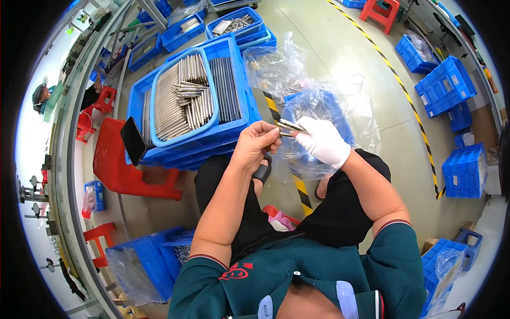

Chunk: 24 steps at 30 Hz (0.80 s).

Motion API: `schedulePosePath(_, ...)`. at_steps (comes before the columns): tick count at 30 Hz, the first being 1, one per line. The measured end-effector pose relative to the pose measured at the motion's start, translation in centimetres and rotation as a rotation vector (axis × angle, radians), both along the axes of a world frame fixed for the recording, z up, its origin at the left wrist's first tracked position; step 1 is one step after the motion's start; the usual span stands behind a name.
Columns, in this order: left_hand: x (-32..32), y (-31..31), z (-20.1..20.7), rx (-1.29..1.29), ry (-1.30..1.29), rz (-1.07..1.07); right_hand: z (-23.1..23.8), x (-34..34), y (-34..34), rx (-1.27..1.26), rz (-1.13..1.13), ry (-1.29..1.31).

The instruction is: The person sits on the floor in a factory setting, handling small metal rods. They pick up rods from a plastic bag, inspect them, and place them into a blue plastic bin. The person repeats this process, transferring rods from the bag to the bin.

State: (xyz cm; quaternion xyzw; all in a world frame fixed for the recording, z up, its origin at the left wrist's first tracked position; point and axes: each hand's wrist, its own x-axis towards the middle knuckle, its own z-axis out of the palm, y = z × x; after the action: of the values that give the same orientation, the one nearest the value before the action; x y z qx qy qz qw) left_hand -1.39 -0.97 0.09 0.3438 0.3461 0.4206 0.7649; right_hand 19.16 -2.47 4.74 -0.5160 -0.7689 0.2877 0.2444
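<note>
My right hand [325, 143], in a white glove, is closed round a few shiny metal rods [289, 126] that stick out toward the left. My bare left hand [257, 143] pinches the end of one thin rod just below them, its fingertips close to the glove. Left of my hands, a light-blue tray [213, 87] holds many silvery rods [171, 106] in rows, some lying crosswise on top. The tray rests on a blue crate [186, 139], where dark rods [225, 87] stand beside it. Under my right hand is a blue bin [342, 119] lined with clear plastic [366, 106], with more rods inside.
A dark phone-like slab [134, 141] leans at the crate's near left corner. A red stool [114, 159] stands beyond it. Farther blue bins [236, 26] hold metal parts. Blue crates [445, 85] line the right side, past yellow-black floor tape [393, 69].
</note>
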Motion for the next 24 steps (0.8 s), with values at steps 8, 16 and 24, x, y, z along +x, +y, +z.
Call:
schedulePosePath(8, 0.3, 0.0, 0.5, -0.033, -0.060, 0.032, -0.3, -0.1, 0.1, -0.065, -0.051, 0.084)
schedulePosePath(16, 0.7, -0.5, -0.1, -0.103, -0.310, -0.046, -0.3, -0.1, -0.5, 0.012, -0.039, 0.103)
schedulePosePath(24, 1.4, -0.8, 1.3, 0.158, 0.173, 0.091, -0.6, 0.1, -0.2, -0.018, -0.045, 0.066)
